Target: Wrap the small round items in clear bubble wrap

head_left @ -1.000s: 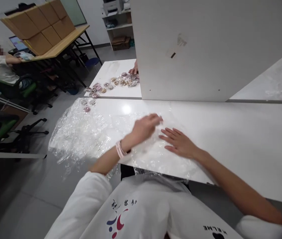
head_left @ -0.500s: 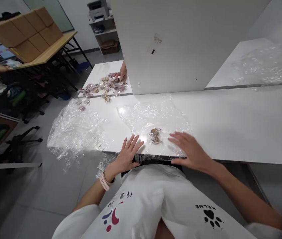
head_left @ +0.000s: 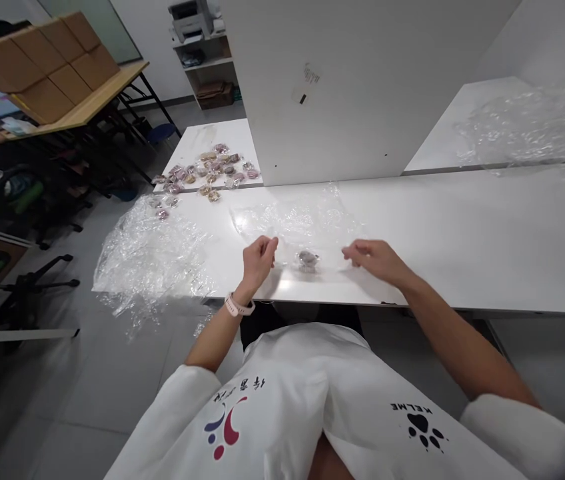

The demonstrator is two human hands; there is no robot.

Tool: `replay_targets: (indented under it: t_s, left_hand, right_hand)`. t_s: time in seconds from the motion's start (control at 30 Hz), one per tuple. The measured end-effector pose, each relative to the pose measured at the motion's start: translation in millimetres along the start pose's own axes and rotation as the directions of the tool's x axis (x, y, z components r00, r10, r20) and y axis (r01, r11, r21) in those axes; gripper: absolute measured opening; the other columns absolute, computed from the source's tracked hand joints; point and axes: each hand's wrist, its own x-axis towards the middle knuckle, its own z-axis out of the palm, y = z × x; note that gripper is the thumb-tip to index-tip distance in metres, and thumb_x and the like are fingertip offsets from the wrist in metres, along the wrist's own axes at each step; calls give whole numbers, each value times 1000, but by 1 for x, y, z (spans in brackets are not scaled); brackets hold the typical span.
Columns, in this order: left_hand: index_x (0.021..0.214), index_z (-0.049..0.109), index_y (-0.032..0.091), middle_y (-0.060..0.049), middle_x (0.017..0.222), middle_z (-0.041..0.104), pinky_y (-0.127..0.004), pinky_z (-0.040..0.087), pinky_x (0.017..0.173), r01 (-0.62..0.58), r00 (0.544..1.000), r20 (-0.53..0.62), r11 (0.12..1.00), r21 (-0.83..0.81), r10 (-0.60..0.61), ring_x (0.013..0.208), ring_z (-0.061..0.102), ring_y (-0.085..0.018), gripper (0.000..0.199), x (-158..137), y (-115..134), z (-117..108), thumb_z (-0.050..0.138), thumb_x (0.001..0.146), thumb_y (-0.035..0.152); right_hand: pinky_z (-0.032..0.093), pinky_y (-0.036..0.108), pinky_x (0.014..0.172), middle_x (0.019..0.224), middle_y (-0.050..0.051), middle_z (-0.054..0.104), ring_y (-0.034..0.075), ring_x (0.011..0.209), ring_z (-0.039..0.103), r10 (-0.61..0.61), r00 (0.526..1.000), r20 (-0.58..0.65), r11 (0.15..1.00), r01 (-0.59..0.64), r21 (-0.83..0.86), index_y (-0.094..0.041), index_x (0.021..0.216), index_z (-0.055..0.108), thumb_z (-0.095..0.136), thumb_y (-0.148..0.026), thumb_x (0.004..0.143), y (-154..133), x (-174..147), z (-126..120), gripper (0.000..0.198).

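A sheet of clear plastic wrap (head_left: 292,220) lies on the white table in front of me. Near its front edge, a small dark item in clear packaging (head_left: 307,260) sits under a fold of the plastic. To the left of this item, my left hand (head_left: 258,261) is closed in a pinch on the edge of the wrap. On the opposite side, my right hand (head_left: 375,259) pinches the wrap too. Both hands are just above the tabletop, and the film between them is partly blurred by glare.
Several small packaged items (head_left: 212,170) are spread over the far left tabletop. A crumpled heap of clear plastic (head_left: 152,257) hangs over the table's left edge. An upright white panel (head_left: 337,100) stands at the back. More plastic (head_left: 532,133) lies at far right.
My open hands have closed and moved forward, lifting the wrap's near edge over the packaged item. Another person's hand has left the pile at far left.
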Motion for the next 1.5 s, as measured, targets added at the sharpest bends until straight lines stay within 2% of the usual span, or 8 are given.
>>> replay_targets:
  t_s: [0.27,0.43,0.57,0.8,1.0,1.27,1.4,1.5]
  left_hand:
    - [84,59,19,-8,78,64,-36,44,69,51,989,73,767,640,-127,83,63,-26,6,64,-20,25,56,89,18]
    - [133,50,21,-13,136,57,-47,44,102,-349,936,174,854,384,305,127,51,-29,42,37,-3,13,57,92,22]
    - [144,42,23,-13,134,60,-50,44,105,-406,805,538,893,194,249,125,55,-31,76,16,-8,14,78,78,38]
    - [149,36,27,-12,153,46,-54,28,121,-478,795,513,854,204,322,144,39,-28,61,-27,-36,12,61,94,37]
    - [130,53,20,-15,125,63,-44,51,95,-406,862,416,885,227,289,118,59,-28,37,-31,-29,4,51,98,40]
    - [109,57,20,0,70,67,-31,47,61,28,903,378,906,422,-204,65,64,-20,22,-4,-10,1,61,93,34]
    - [109,58,18,-12,110,69,-40,51,80,-202,972,220,781,591,85,104,64,-28,18,-14,-8,-1,61,91,21]
    - [114,58,21,-11,128,64,-45,48,100,-445,883,353,788,425,308,123,56,-27,24,-40,-20,-13,61,92,30]
  right_hand:
    - [42,35,72,95,10,69,26,90,60,81,991,-111,883,-123,-454,-19,88,69,66,-40,86,2,81,15,22]
    - [43,47,96,128,13,63,32,118,53,-385,911,-148,840,279,-466,-21,128,62,53,-46,96,-8,59,30,42]
    - [47,50,98,135,9,61,32,122,55,-404,901,155,842,433,-321,-27,140,55,65,-60,86,1,40,54,64]
    - [43,48,108,144,9,56,27,134,50,-489,871,45,814,474,-336,-25,143,53,49,-43,99,35,-1,79,47]
    - [50,41,88,108,7,75,25,103,68,-366,928,-64,909,343,-237,-23,102,72,39,-38,101,24,3,70,36]
    - [45,30,64,68,2,68,19,66,64,44,987,156,971,-6,-238,-20,74,65,48,-41,95,-13,30,51,35]
    - [47,41,85,117,11,69,28,104,64,-192,975,-108,871,119,-476,-20,111,68,52,-35,95,-11,27,55,27]
    - [40,47,105,136,9,61,29,126,54,-423,906,-6,815,378,-440,-26,127,62,52,-46,97,10,5,53,38]
